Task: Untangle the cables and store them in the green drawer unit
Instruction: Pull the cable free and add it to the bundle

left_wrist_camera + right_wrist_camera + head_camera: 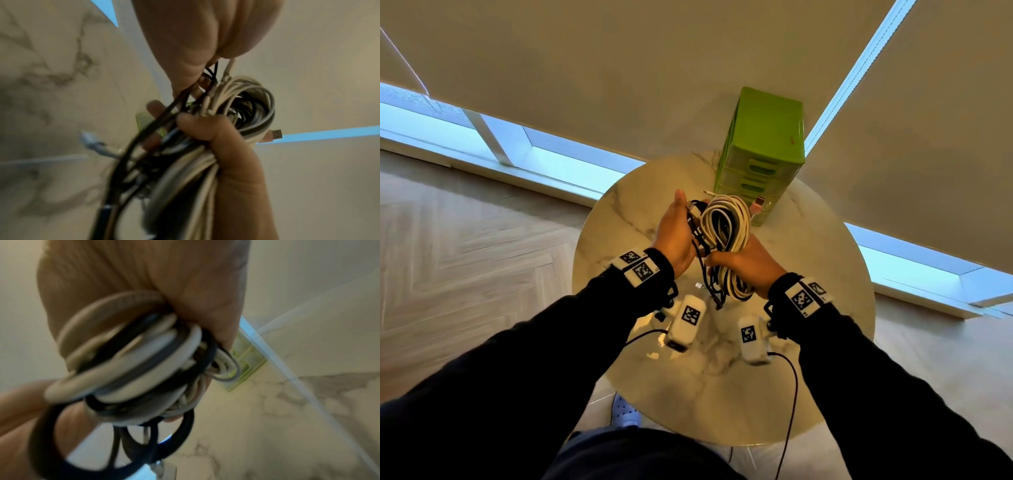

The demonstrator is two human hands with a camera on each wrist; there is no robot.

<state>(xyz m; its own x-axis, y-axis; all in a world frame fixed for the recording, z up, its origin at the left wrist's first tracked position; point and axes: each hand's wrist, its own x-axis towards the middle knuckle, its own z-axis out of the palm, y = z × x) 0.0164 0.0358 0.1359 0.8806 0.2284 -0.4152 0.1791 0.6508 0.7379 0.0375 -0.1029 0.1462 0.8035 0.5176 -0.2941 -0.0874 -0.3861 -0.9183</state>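
Note:
A tangled bundle of white, grey and black cables [726, 222] is held above the round marble table [722, 394]. My right hand [746, 265] grips the bundle's lower part, fingers curled round the coils [133, 361]. My left hand [673, 233] holds the black and white strands at the bundle's upper left [213, 68]. A pink USB plug [273, 134] sticks out of the coils on the right. Black loops and a loose end dangle below the hands. The green drawer unit [763, 144] stands at the table's far edge, just beyond the bundle, its drawers pushed in.
Two white wrist camera boxes [686, 322] hang under my forearms with thin black leads trailing off the table's near edge. Pale blinds and bright window strips run behind the table. Wooden floor lies to the left, and a white shoe [625, 411] shows below the table.

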